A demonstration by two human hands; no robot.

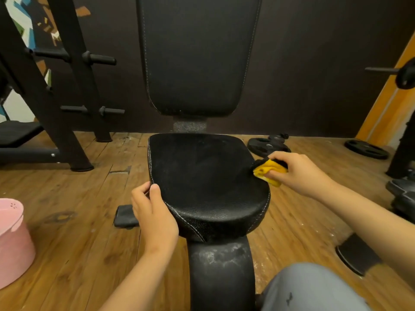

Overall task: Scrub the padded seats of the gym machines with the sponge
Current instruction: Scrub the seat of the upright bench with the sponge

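Bare left hand (pixel 155 212), right hand (pixel 298 171), forearms (pixel 139 277), grey trousers (pixel 318 286) w/ dark mark (pixel 289 297)

One wide-angle head camera is looking forward and steeply down from close above the padded seat (pixel 208 187), which is filling the frame's centre between the left grip (pixel 155 214) on its edge and the right grip (pixel 301 173) holding the sponge (pixel 267 170). The backrest (pixel 197 55) is rising beyond both grips, and the floor (pixel 78 243) is spreading outside them.

A gym as I see it, black padded seat (pixel 206 182) with upright backrest (pixel 197 55), weight plates (pixel 268 146) on wooden floor (pixel 78 232), steel rack with storage pegs (pixel 98 59), a loaded barbell (pixel 402 74).
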